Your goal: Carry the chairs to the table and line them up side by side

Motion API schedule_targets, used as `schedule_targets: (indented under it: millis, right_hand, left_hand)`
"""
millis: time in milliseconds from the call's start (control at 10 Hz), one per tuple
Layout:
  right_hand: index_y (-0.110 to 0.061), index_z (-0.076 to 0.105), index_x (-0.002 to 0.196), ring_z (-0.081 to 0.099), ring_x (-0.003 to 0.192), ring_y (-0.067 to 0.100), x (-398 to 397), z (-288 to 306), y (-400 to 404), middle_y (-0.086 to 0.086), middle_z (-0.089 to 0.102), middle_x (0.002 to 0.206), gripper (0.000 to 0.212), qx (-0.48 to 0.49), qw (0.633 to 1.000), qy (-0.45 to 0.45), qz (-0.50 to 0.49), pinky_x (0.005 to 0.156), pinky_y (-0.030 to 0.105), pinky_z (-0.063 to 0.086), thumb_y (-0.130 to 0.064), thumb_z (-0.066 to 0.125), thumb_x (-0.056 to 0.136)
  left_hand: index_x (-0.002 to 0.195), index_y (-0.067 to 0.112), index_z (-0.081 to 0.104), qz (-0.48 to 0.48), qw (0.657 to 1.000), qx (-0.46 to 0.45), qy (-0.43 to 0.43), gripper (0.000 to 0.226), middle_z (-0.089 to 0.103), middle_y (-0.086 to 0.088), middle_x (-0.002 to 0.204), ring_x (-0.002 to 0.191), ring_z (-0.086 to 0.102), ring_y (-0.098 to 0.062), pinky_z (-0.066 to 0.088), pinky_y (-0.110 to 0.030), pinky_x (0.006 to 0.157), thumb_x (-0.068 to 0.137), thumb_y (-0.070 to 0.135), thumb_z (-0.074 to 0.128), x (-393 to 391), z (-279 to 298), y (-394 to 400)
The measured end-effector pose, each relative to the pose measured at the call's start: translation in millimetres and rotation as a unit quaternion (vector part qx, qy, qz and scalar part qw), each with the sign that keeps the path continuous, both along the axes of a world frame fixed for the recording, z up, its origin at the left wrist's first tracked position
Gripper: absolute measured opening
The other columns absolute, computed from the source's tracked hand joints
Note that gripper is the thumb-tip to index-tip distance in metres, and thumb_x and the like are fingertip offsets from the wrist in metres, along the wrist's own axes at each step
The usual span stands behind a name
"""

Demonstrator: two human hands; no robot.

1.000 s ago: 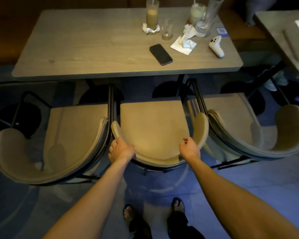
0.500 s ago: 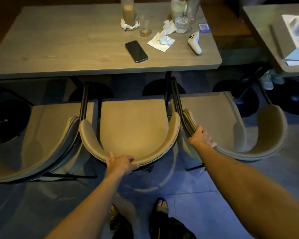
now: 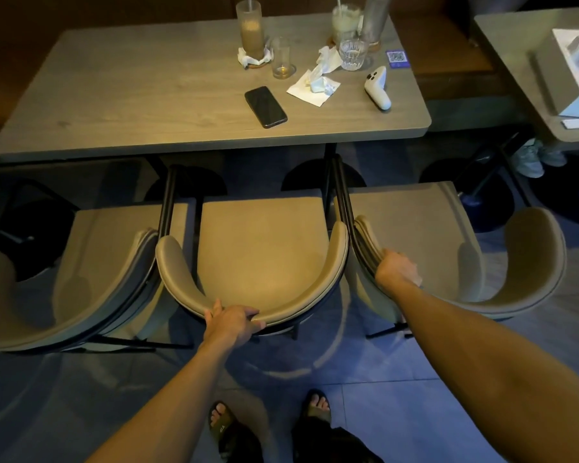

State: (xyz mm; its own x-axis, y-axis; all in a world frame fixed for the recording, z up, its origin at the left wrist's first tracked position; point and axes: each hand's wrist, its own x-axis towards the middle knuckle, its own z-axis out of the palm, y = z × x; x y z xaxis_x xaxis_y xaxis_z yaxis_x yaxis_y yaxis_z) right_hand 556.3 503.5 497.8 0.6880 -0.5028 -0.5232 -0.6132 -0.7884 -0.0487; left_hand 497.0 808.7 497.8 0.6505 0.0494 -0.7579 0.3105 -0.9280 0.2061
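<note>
Three tan chairs with curved backs stand in a row on the near side of the worktop (image 3: 147, 105), their seats facing it. The left hand (image 3: 232, 324) grips the top edge of the middle chair (image 3: 261, 259) at the lowest part of its curved back, the fingers (image 3: 256, 324) wrapped over the rim and closed on it. The right hand (image 3: 398, 270) rests on the left arm of the right chair (image 3: 425, 242), where that arm sits just beside the middle chair's right arm; whether its fingers are curled around the edge or only laid on it I cannot tell, since they are hidden behind the hand. The left chair (image 3: 91, 272) stands close against the middle one, their arms nearly touching, and no hand is on it. On the worktop lie a dark phone (image 3: 265, 106), a white controller (image 3: 377, 87), crumpled napkins (image 3: 316, 83) and several drinking glasses (image 3: 283, 58) toward the far edge. The person's two feet in sandals (image 3: 223, 424) stand on the tiled floor (image 3: 375, 396) behind the middle chair.
</note>
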Motion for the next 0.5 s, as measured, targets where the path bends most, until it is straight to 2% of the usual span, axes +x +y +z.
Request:
schedule_targets:
  millis: [200, 300, 400, 500]
  right_hand:
    - [-0.014, 0.058, 0.131, 0.056, 0.118, 0.035, -3.4, 0.7, 1.2, 0.015, 0.058, 0.128, 0.037, -0.005, 1.000, -0.018, -0.001, 0.097, 0.049, 0.050, -0.008, 0.040, 0.099]
    - [-0.013, 0.057, 0.131, 0.055, 0.119, 0.035, -3.5, 3.2, -2.0, 0.015, 0.058, 0.129, 0.037, 0.018, 1.000, -0.010, 0.003, 0.096, 0.047, 0.049, -0.008, 0.042, 0.098]
    - [-0.010, 0.052, 0.136, 0.048, 0.124, 0.035, -3.0, 11.4, 5.7, 0.017, 0.054, 0.133, 0.039, 0.032, 0.999, 0.008, -0.034, 0.102, 0.047, 0.043, -0.021, 0.045, 0.099]
    - [-0.008, 0.049, 0.138, 0.043, 0.127, 0.033, 5.1, 28.8, 30.2, 0.016, 0.050, 0.137, 0.043, 0.044, 0.997, -0.001, -0.063, 0.104, 0.047, 0.038, -0.027, 0.046, 0.099]
  left_hand:
    - [0.141, 0.034, 0.050, -0.021, 1.000, 0.009, -0.009, 0.050, 0.036, -0.004, 0.157, 0.151, -0.003, -0.032, -0.001, -0.045, 0.122, 0.095, 0.053, 0.049, -2.6, 3.1, -1.4]
    - [0.141, 0.034, 0.049, -0.011, 1.000, 0.013, -0.002, 0.050, 0.034, -0.004, 0.157, 0.151, -0.003, -0.031, -0.001, -0.044, 0.122, 0.095, 0.053, 0.049, -0.4, 6.2, -2.7]
    - [0.144, 0.033, 0.045, -0.018, 0.999, 0.014, 0.042, 0.053, 0.037, -0.001, 0.156, 0.151, 0.002, -0.030, 0.006, -0.041, 0.122, 0.095, 0.054, 0.047, -0.8, 6.2, -4.8]
    - [0.133, 0.017, 0.055, 0.035, 0.998, -0.038, 0.040, 0.046, 0.055, -0.005, 0.138, 0.134, 0.042, -0.026, 0.032, -0.029, 0.110, 0.097, 0.045, 0.050, 8.9, 25.4, -8.5]
